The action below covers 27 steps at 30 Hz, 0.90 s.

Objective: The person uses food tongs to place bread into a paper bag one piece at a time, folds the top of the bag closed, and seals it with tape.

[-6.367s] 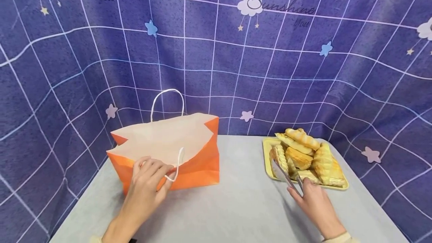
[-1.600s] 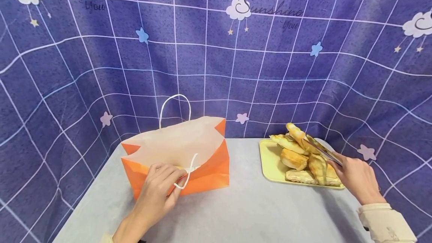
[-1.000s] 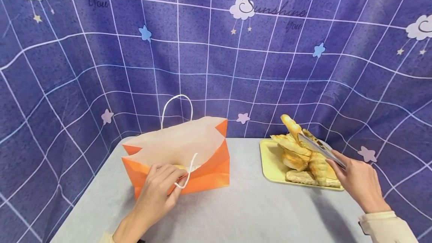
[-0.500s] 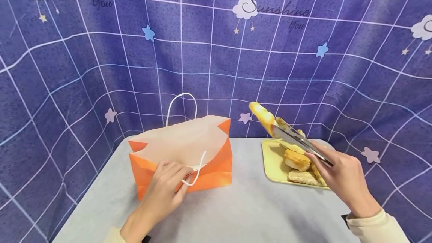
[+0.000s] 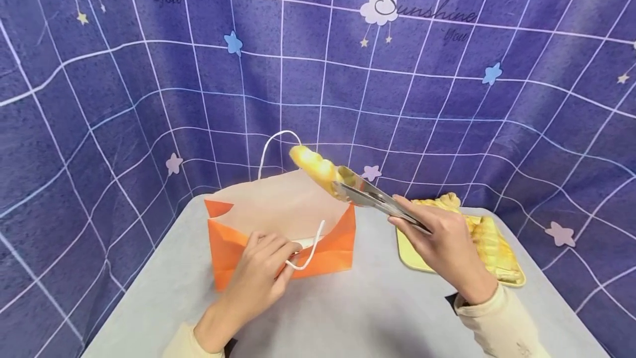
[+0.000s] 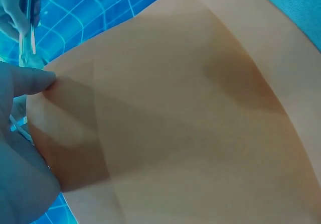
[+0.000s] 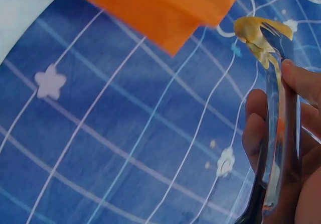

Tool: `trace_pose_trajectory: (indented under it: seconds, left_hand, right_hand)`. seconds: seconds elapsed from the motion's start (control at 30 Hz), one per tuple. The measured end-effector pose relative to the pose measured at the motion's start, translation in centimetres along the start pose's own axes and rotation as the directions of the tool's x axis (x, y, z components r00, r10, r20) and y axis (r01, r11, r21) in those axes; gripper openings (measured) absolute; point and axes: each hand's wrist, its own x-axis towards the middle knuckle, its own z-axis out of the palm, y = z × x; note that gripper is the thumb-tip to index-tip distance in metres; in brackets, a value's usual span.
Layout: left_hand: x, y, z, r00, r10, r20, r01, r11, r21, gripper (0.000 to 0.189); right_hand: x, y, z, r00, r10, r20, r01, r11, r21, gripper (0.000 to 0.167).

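My left hand [image 5: 260, 272] pinches the near rim of an orange paper bag [image 5: 325, 258] beside its white cord handle, and the bag's mouth gapes upward. In the left wrist view, the thumb and a finger [image 6: 35, 81] grip the edge of the pale paper [image 6: 175, 133]. Metal tongs [image 5: 380, 202] are held in my right hand [image 5: 449, 245]. Their tips clamp a long golden bread roll [image 5: 318, 169], which sticks out to the left over the bag's right side. The right wrist view shows the tongs [image 7: 278, 143] squeezed around the bread [image 7: 251, 33].
A yellow tray [image 5: 409, 253] with several pastries [image 5: 497, 247] stands at the right, partly hidden behind my right hand. Both sit on a grey table [image 5: 343, 314]. A blue gridded curtain [image 5: 328, 87] closes off the back and sides.
Lifted from the tray in the tongs, the bread roll has travelled left to the bag with my right hand. My left hand keeps its grip on the bag rim.
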Motion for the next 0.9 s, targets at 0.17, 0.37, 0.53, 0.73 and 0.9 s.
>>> trace_pose_trajectory:
  seconds: [0.17,0.37,0.53,0.73,0.9]
  left_hand:
    - [0.7,0.2,0.2,1.0,0.007,0.019,-0.007,1.0,-0.008,0.015]
    - [1.0,0.3,0.6,1.0,0.018,0.021,-0.018,1.0,-0.013,0.014]
    - [0.9,0.2,0.5,1.0,-0.003,0.023,0.004,1.0,-0.016,0.013]
    - [0.3,0.1,0.3,0.999,-0.039,0.02,0.039,0.999,-0.008,0.014]
    - [0.1,0.1,0.5,0.999,-0.034,0.01,0.034,0.999,-0.006,0.015]
  right_hand:
    - [0.4,-0.6,0.9,0.999,-0.025,0.029,0.025,0.999,-0.023,0.034]
    - [0.1,-1.0,1.3,0.996,0.005,0.09,-0.001,0.999,-0.047,0.04]
    - [0.3,-1.1,1.7,0.996,0.001,0.091,0.003,0.999,-0.05,0.042]
    - [0.6,-1.3,2.5,0.99,-0.002,0.139,0.01,0.998,-0.056,0.045]
    - [0.3,-1.2,2.7,0.987,0.015,0.159,-0.005,0.998,-0.066,0.048]
